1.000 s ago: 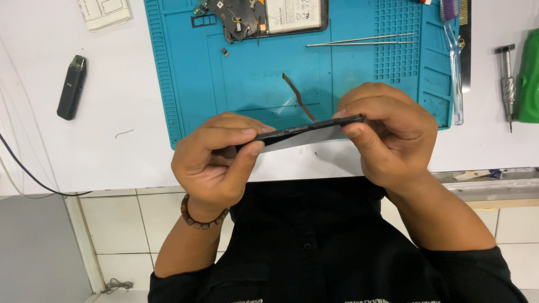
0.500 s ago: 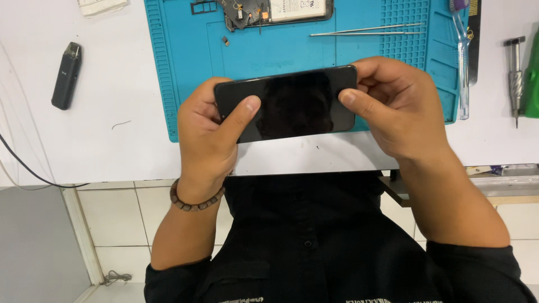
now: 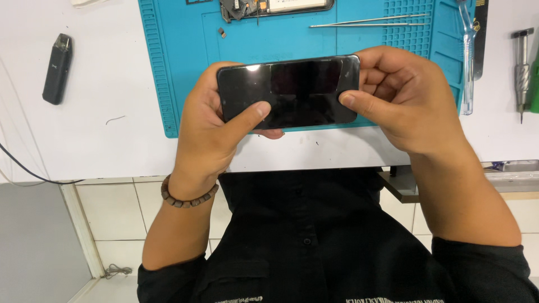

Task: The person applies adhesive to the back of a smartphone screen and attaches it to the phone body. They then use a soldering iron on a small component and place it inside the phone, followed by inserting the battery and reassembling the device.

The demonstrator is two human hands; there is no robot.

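A black phone [image 3: 292, 92] with a dark glossy screen is held flat and sideways, screen up, above the near edge of a blue work mat [image 3: 185, 67]. My left hand [image 3: 210, 134] grips its left end, thumb pressed on the glass. My right hand [image 3: 404, 101] grips the right end, thumb on the screen's right edge. A beaded bracelet [image 3: 188, 196] circles my left wrist.
On the mat's far side lie an opened phone body [image 3: 275, 7] and long metal tweezers [image 3: 368, 22]. A small black device [image 3: 57, 68] rests on the white table at left. A clear-handled tool [image 3: 467, 56] and a metal screwdriver [image 3: 522, 67] lie at right.
The phone has turned from edge-on to screen-up and has come closer to the camera. Both thumbs now rest on the glass.
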